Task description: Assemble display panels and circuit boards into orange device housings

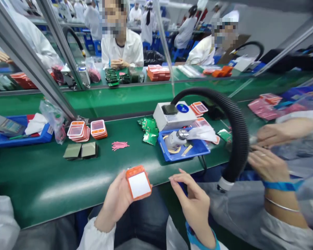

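My left hand (117,198) is closed around the edge of an orange plastic frame (129,185) with a white square panel (139,185) in it, held above the front edge of the green bench. To its right, my right hand (193,198) hovers apart from the frame. Its thumb and forefinger are pinched together; whatever is between the tips, if anything, is too small to make out. Behind the frame lie a small heap of pink strips (120,145) and two stacks of dark square pieces (89,150). Stacked orange frames (79,131) stand farther back.
A blue tray (182,154) holds a pump bottle (176,139). Green circuit boards (150,132) lie beside a white box (169,119). A black flexible hose (237,128) arches over the right side. Close by, a co-worker's hands (270,156) work at the right.
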`<state>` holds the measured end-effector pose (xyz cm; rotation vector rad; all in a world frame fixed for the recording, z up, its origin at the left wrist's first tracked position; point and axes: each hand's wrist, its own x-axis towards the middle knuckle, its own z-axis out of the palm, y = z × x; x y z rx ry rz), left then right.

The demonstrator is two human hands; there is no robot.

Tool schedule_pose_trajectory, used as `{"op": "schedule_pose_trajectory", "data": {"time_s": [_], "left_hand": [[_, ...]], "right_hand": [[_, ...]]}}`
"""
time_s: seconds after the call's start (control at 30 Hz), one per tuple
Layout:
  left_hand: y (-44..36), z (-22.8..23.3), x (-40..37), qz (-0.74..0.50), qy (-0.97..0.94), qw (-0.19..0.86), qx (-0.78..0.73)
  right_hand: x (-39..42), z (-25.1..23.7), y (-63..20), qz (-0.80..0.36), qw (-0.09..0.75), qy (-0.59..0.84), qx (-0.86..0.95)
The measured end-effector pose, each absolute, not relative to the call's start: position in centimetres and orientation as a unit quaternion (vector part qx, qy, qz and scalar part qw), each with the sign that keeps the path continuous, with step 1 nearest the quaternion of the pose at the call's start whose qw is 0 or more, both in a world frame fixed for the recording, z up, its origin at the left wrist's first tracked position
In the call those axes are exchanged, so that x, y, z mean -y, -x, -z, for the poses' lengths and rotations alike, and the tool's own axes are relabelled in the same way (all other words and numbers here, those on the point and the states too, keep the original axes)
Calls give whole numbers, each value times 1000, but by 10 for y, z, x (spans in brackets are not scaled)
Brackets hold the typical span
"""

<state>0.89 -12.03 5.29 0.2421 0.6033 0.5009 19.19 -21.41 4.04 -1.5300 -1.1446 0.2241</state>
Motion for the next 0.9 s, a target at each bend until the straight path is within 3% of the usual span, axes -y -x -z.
{"op": "schedule_pose_trajectory", "data": {"time_s": [0.33, 0.57, 0.73, 0.8, 0.9], "left_hand": [[22, -57, 52, -258, -166, 948, -89], [32, -70, 41, -262, -181, 934, -163], [37, -55, 48, -248, -156, 936, -195], [33, -45, 52, -251, -163, 934, -197], [21, -34, 61, -324, -207, 905, -185]], "right_hand": [[157, -52, -198, -107, 489, 714, 490], [56, 14, -180, -35, 440, 699, 564], [54, 48, -188, -7, 452, 685, 571], [61, 51, -189, -17, 477, 680, 556], [60, 42, -170, -133, 505, 667, 532]]}}
